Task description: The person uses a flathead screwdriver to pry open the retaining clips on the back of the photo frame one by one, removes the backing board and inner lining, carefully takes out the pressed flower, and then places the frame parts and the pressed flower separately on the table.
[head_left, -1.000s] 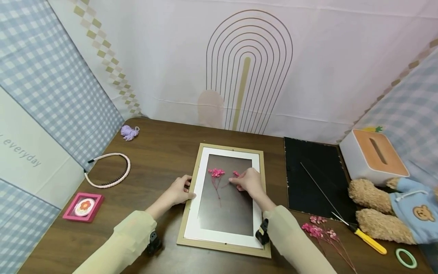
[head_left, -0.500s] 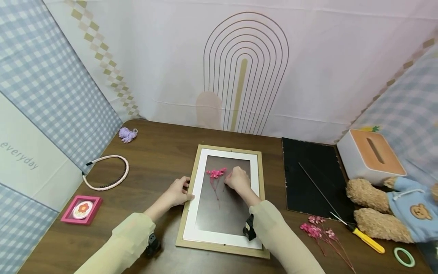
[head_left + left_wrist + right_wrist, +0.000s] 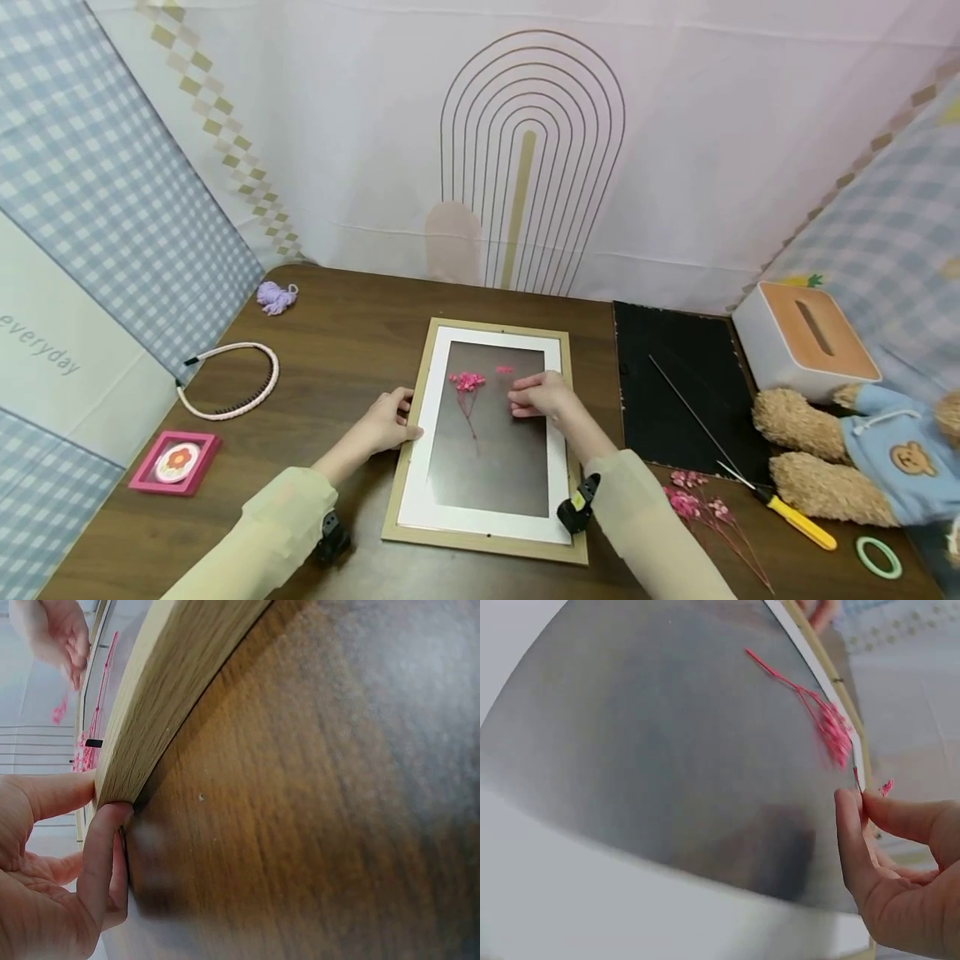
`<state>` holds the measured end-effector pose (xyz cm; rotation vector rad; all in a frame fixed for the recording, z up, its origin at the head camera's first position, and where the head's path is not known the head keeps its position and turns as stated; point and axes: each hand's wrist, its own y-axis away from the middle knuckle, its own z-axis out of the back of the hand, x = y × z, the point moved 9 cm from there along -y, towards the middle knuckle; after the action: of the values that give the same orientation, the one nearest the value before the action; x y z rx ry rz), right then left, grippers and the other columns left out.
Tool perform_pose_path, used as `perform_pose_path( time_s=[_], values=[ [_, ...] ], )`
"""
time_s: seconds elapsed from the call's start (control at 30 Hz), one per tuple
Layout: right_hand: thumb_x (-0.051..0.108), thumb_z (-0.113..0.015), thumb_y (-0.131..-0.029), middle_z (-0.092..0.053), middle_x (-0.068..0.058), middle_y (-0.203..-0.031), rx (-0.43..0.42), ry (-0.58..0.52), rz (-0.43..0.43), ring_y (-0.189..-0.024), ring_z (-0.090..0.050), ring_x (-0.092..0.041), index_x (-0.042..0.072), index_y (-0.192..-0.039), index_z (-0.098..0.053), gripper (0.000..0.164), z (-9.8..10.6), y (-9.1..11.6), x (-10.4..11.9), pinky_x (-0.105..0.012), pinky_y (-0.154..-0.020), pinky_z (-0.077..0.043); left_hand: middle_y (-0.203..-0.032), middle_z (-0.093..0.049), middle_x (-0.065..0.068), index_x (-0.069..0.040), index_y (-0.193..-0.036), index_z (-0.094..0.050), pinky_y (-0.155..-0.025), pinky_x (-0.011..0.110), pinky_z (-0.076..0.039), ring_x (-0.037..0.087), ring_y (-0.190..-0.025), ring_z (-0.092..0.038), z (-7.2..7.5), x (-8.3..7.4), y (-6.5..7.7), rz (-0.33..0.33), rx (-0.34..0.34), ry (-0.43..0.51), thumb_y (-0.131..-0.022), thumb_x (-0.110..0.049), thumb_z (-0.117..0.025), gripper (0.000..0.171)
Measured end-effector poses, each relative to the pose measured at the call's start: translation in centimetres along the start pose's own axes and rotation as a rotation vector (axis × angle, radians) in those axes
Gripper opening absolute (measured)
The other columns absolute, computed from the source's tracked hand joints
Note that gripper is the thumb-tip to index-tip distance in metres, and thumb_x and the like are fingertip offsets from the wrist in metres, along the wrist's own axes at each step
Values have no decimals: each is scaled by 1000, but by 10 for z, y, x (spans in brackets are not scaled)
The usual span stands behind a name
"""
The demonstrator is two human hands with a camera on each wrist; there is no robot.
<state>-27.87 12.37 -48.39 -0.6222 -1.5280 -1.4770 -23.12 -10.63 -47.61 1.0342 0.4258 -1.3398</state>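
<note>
A wooden picture frame [image 3: 525,551] with a white mat [image 3: 432,400] around a dark grey glossy panel [image 3: 487,475] lies on the table. My left hand [image 3: 384,422] grips its left edge, thumb above and fingers curled against the wooden side [image 3: 142,720]. A sprig of pink dried flowers [image 3: 468,382] lies on the panel's upper left, stem toward me. Over the panel's right side, my right hand [image 3: 543,396] pinches the thin stem of a smaller pink sprig [image 3: 886,787] between thumb and forefinger. Its blossoms [image 3: 504,369] show just beyond the fingertips.
Right of the frame lie a black backing board [image 3: 675,392], a yellow-handled screwdriver [image 3: 802,525], more pink flowers [image 3: 684,503] and a green ring [image 3: 878,557]. A tissue box [image 3: 810,342] and teddy bear [image 3: 885,454] stand beyond. At left are a headband [image 3: 273,375], pink box [image 3: 176,462] and purple yarn [image 3: 276,297].
My right hand has gone left toward the lying sprig, then back right, with the small sprig's blossoms now showing past its fingertips. My left hand stays on the frame edge.
</note>
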Motion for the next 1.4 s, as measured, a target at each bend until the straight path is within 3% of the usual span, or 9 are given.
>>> perform_pose_path(
  time_s=[0.3,0.53,0.77,0.97,1.23,1.4],
  values=[
    [-5,-56,-88,-64,0,-68,54,56,28,-59,-62,-4,-23,-113,-52,31,46,30,-6,-17,-59,-55,-114,-44,22,4,-131,-41,-59,30,-57,24,-92,-53,1,1,0,-2,5,-2,-77,3,-67,60],
    [0,-58,-87,-67,-3,-72,84,254,81,-62,-63,-4,-23,-104,-56,29,91,68,-21,-22,-60,-57,-114,-44,23,5,-131,-40,-60,31,-57,25,-92,-54,1,-1,0,-6,13,-10,-77,3,-67,61],
    [5,-59,-87,-66,-3,-73,174,485,44,-64,-60,-7,-14,-93,-64,21,126,103,-50,-26,-60,-57,-115,-43,23,4,-132,-40,-60,30,-57,26,-94,-54,0,1,-1,8,15,-8,-77,3,-67,61],
    [3,-63,-82,-65,0,-67,245,525,-32,-59,-60,-6,-8,-84,-65,12,134,124,-74,-24,-55,-55,-115,-44,23,5,-132,-40,-61,30,-57,28,-95,-56,-1,0,-2,4,17,-17,-78,2,-67,61],
    [2,-68,-73,-58,1,-52,79,699,-158,-48,-56,-4,1,-68,-62,7,157,133,-88,-22,-48,-52,-115,-44,23,4,-131,-41,-61,30,-57,28,-96,-56,-1,2,-3,8,12,-19,-77,2,-67,60],
    [9,-72,-76,-60,3,-53,95,691,-184,-47,-55,-2,2,-69,-64,13,164,133,-79,-20,-48,-51,-115,-44,23,4,-131,-41,-61,30,-57,27,-95,-55,-1,3,-4,6,11,-13,-78,2,-67,60]
  ],
)
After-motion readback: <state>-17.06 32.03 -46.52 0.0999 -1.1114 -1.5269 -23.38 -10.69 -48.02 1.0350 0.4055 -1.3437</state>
